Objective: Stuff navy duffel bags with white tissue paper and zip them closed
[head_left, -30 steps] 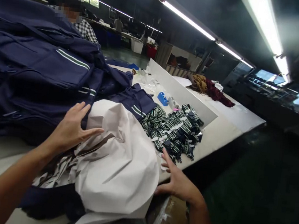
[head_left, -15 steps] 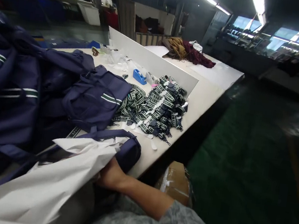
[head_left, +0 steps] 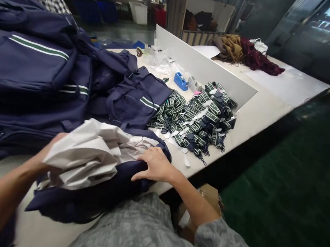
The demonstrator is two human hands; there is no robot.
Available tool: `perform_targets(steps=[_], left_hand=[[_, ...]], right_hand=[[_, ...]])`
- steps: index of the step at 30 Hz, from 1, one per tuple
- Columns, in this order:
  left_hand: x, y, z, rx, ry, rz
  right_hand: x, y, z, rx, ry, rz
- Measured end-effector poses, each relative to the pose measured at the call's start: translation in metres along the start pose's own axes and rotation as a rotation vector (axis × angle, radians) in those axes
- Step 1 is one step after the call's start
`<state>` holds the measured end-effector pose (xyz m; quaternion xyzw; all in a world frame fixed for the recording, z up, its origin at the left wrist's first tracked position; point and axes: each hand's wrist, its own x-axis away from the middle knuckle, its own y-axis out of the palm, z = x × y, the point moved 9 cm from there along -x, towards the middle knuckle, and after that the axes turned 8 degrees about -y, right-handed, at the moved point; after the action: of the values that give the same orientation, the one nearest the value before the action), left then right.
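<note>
A bundle of crumpled white paper (head_left: 88, 156) sticks out of the mouth of a navy fabric bag (head_left: 83, 203), which lies at the table's near edge in front of me. My left hand (head_left: 58, 139) reaches to the paper's left side; its fingers are hidden behind the sheets. Over the bag's right rim lies my right hand (head_left: 156, 164), fingers on the inner side by the paper and thumb on the outer fabric. The rim runs between thumb and fingers. More navy bags (head_left: 24, 66) with green-and-white stripes are heaped to the left.
Green-and-white lettered straps (head_left: 204, 116) with metal clips are piled on the right. Behind them stand a blue tape dispenser (head_left: 181, 81) and a white divider board (head_left: 202, 62). A cardboard box (head_left: 208, 195) sits below the table edge. A person in checks (head_left: 56, 0) is beyond the bags.
The paper has moved from the lower left into the bag's mouth and is more bunched. My right hand has come out from behind it onto the rim. The view has turned left.
</note>
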<state>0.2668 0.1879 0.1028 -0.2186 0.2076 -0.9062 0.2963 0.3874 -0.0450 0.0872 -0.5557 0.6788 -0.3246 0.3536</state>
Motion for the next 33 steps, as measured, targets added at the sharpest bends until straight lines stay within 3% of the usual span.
perform_targets(steps=[3,6,10,14,17,20,22,25,29,33], left_hand=[[0.006,0.034,0.017,-0.129,0.038,-0.229],[0.011,0.059,0.035,-0.35,0.157,-0.37],[-0.01,0.062,0.036,-0.52,0.158,-0.457],[-0.024,0.062,0.037,-0.54,0.196,-0.519],[-0.013,0.066,0.041,-0.513,0.315,-0.505],[0.005,0.07,0.038,-0.519,0.444,-0.437],[0.011,0.068,0.034,-0.574,0.506,-0.315],[0.02,0.07,0.031,-0.669,0.618,-0.156],[0.032,0.076,0.029,-0.778,0.753,-0.037],[0.036,0.078,0.024,-0.872,0.78,0.046]], right_hand=[[0.003,0.018,-0.008,-0.042,-0.096,-0.097],[0.007,0.024,-0.015,-0.108,-0.144,-0.005],[0.01,0.018,-0.013,-0.172,-0.15,0.102],[-0.004,0.013,-0.016,-0.172,-0.117,-0.053],[-0.023,0.025,-0.033,-0.146,-0.043,-0.229],[-0.042,0.047,-0.071,-0.232,-0.088,-0.325],[-0.05,0.058,-0.092,-0.292,-0.117,-0.319],[-0.051,0.061,-0.106,-0.289,-0.141,-0.258],[-0.037,0.059,-0.116,-0.171,-0.274,-0.235],[-0.024,0.068,-0.136,-0.247,-0.497,-0.22]])
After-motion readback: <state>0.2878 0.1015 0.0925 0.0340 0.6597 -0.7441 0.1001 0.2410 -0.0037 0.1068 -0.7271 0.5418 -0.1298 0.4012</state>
